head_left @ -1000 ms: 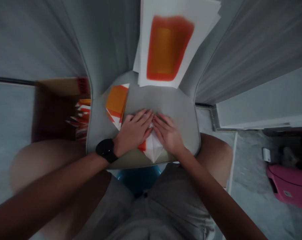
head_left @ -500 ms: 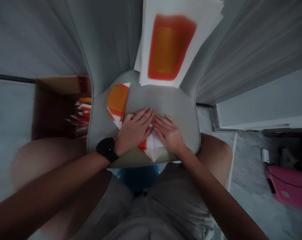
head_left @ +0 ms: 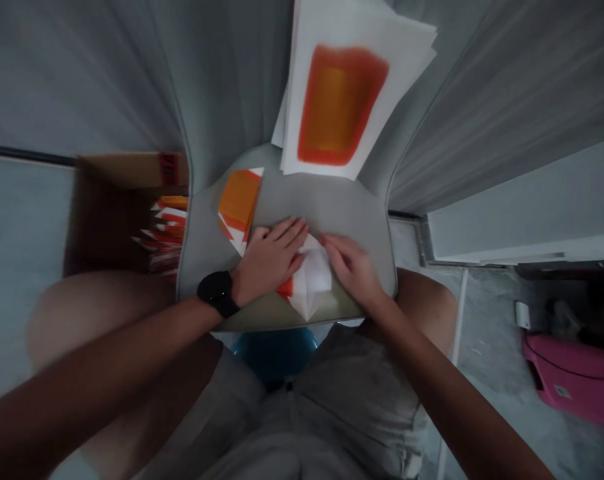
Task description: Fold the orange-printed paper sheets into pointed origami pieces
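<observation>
A partly folded sheet of paper (head_left: 316,277), white with an orange-red patch, lies near the front of the grey chair seat (head_left: 355,210). My left hand (head_left: 275,257), with a black watch on the wrist, rests flat across the paper's left side, fingers stretched out. At its right edge, my right hand (head_left: 352,267) has its fingers curled together, thumb and fingertips on the paper's margin; the hand is slightly blurred. Beyond my left hand sits another folded paper piece (head_left: 239,197), orange and red with white tips.
A stack of white sheets (head_left: 407,50) printed with an orange-and-red block leans on the chair back. To the left, a cardboard box (head_left: 127,170) holds several folded paper pieces (head_left: 169,230). Under the seat is a blue container (head_left: 277,350). A pink object (head_left: 572,380) lies on the right-hand floor.
My right hand has shifted right, away from my left hand, and its fingers have gone from flat to curled. More of the white paper shows between the hands. My left hand stays pressed down.
</observation>
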`<state>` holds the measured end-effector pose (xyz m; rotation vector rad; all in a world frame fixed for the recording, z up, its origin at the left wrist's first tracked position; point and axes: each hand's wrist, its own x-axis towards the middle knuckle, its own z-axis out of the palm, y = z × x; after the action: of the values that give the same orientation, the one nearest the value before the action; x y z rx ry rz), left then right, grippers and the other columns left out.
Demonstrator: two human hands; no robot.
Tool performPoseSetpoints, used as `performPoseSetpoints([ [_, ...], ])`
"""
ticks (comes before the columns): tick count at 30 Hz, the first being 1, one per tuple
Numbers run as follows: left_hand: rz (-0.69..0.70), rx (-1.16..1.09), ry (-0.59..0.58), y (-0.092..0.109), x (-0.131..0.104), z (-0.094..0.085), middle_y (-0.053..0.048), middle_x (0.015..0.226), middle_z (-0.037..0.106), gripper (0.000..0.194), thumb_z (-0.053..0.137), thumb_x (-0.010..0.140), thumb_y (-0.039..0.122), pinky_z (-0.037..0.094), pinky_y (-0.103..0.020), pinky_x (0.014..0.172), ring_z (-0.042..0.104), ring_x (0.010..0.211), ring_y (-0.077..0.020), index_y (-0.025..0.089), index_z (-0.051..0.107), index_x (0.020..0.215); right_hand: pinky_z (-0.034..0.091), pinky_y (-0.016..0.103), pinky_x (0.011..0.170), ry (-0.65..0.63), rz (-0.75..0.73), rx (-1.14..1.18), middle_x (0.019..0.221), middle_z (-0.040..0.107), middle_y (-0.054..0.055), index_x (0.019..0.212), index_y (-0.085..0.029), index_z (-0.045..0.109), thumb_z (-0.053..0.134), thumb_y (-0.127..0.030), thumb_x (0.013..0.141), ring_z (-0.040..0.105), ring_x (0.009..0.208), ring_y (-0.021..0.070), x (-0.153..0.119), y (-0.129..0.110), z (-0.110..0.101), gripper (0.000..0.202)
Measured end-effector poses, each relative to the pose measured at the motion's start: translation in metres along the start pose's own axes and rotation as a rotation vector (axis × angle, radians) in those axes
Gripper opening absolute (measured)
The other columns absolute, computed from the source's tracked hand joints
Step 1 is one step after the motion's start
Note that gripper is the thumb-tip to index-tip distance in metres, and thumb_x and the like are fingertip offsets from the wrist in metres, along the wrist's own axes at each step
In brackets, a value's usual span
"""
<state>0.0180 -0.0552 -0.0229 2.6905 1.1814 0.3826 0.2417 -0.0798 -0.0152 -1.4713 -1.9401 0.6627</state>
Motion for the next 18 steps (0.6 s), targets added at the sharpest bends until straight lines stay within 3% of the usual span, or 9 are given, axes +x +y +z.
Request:
performPoseSetpoints([
  [3,0.005,0.005,0.009,-0.001,0.000,0.001,-0.014,0.167,0.042,0.054,0.032,0.111,0.033,0.041,-0.050,0.104,0.038,0.155,-0.0313,0.015,0.044,0.160,0.058,0.037,0.084,-0.024,0.283,0.068,0.102,0.081,0.008,0.104,-0.020,0.080,0.058,-0.047,0.099,0.074,0.093,0.0251,0.020,-0.003,-0.009,0.035],
  [6,0.008,0.005,0.007,-0.002,0.000,0.001,-0.013,0.167,0.042,0.054,0.031,0.111,0.033,0.040,-0.049,0.106,0.038,0.155,-0.0305,0.016,0.044,0.160,0.049,0.030,0.066,-0.235,0.447,0.115,0.072,0.073,0.004,0.074,-0.019,0.075,0.066,-0.050,0.091,0.065,0.069,0.0189,0.044,-0.007,-0.018,0.037],
  [8,0.011,-0.001,0.006,-0.002,0.000,0.001,-0.013,0.167,0.043,0.054,0.030,0.111,0.033,0.040,-0.049,0.105,0.039,0.155,-0.0304,0.016,0.045,0.160,0.042,0.029,0.059,-0.345,0.514,0.132,0.060,0.065,0.001,0.065,-0.019,0.069,0.070,-0.049,0.087,0.056,0.060,0.0153,0.056,-0.010,-0.021,0.037],
  [12,0.006,-0.029,0.020,-0.001,-0.001,0.002,-0.014,0.166,0.044,0.053,0.031,0.110,0.032,0.041,-0.050,0.105,0.039,0.154,-0.0317,0.015,0.047,0.158,0.035,0.028,0.053,-0.378,0.563,0.121,0.053,0.056,-0.002,0.062,-0.020,0.066,0.076,-0.046,0.079,0.047,0.053,0.0129,0.066,-0.012,-0.017,0.032],
  [15,-0.006,-0.080,0.035,-0.001,-0.001,0.002,-0.015,0.164,0.046,0.053,0.036,0.108,0.031,0.041,-0.050,0.106,0.040,0.154,-0.0322,0.015,0.049,0.157,0.031,0.028,0.050,-0.392,0.579,0.180,0.052,0.052,-0.003,0.064,-0.021,0.067,0.080,-0.052,0.074,0.041,0.052,0.0117,0.063,-0.011,-0.015,0.035],
  [18,-0.075,-0.190,0.070,-0.002,0.002,-0.001,-0.014,0.158,0.054,0.050,0.036,0.109,0.032,0.041,-0.047,0.107,0.047,0.148,-0.0297,0.017,0.052,0.153,0.033,0.028,0.052,-0.375,0.555,0.228,0.056,0.055,-0.003,0.067,-0.020,0.070,0.082,-0.055,0.071,0.043,0.055,0.0120,0.057,-0.011,-0.018,0.036],
])
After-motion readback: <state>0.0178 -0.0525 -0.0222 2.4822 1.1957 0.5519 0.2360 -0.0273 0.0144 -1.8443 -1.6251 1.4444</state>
